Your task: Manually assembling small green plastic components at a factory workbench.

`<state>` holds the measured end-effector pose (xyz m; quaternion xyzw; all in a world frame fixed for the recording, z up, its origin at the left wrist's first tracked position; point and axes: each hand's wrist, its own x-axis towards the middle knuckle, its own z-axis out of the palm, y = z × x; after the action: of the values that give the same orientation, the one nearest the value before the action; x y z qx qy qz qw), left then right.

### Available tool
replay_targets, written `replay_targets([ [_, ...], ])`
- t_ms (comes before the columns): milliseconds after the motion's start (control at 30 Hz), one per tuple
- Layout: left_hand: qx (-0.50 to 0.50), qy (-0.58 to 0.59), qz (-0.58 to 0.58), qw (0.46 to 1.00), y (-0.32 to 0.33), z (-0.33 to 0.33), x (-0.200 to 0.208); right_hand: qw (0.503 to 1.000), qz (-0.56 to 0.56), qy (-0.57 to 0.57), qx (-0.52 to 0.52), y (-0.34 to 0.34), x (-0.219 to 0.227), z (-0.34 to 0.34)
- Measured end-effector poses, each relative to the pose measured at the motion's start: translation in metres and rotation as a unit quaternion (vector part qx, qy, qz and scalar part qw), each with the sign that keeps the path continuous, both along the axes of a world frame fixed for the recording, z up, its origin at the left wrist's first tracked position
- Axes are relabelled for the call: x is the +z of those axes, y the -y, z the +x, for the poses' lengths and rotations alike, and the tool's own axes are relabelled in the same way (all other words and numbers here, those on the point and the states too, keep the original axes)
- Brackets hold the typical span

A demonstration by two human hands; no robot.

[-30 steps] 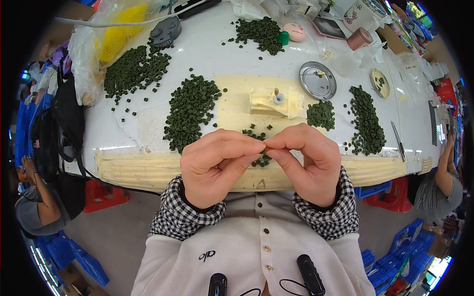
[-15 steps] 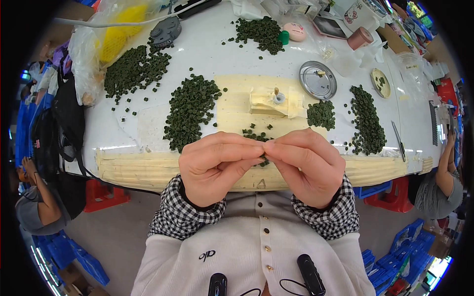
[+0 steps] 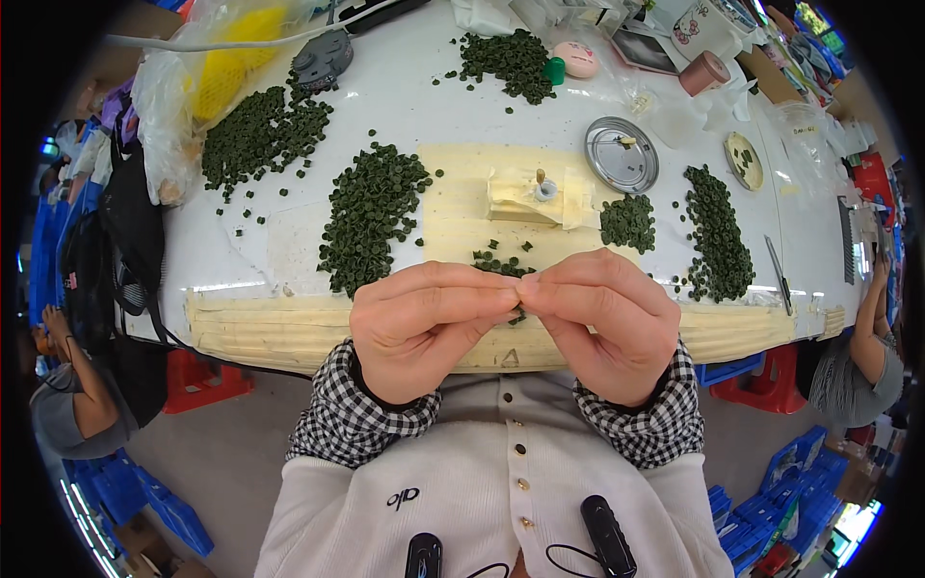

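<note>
From my remote view, I take the taped block point(image 3: 528, 200) as landmark. The table point(image 3: 414, 111) ends on its near side in a padded strip point(image 3: 260, 332), and the left hand point(image 3: 409, 332) and right hand point(image 3: 609, 328) meet in front of the block, close to that edge. Each pinches narrow, thumb against fingers, tips touching the other's; I cannot tell what sits between them. The small pile point(image 3: 496, 262) of green pieces lies just on the block's near side, partly hidden by the hands. I see open room beyond the block, up to the far heap point(image 3: 506, 65). Left of it, the big heap point(image 3: 371, 217) stands in the way; right, a flat patch point(image 3: 627, 224) of pieces crowds close, with the tin dish point(image 3: 621, 166) beyond and the long heap point(image 3: 719, 236) farther right.
</note>
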<state>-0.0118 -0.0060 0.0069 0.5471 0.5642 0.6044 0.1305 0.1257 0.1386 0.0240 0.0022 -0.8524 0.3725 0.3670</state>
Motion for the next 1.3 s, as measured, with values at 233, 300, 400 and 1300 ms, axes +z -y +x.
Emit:
replay_targets([
  [233, 0.005, 0.003, -0.016, 1.000, 0.000, 0.002, 0.003, 1.000, -0.001, 0.004, -0.002, 0.000, 0.001, 0.001],
  [300, 0.004, 0.006, -0.016, 1.000, 0.000, 0.002, 0.002, 1.000, -0.003, 0.007, -0.002, 0.000, 0.001, 0.001],
  [400, 0.006, 0.010, -0.015, 1.000, 0.001, 0.003, 0.001, 1.000, -0.008, 0.009, -0.003, 0.000, 0.000, 0.000],
  [1300, 0.020, 0.263, -0.040, 0.964, -0.002, 0.005, -0.015, 0.997, -0.059, 0.034, -0.045, 0.007, -0.003, -0.007],
])
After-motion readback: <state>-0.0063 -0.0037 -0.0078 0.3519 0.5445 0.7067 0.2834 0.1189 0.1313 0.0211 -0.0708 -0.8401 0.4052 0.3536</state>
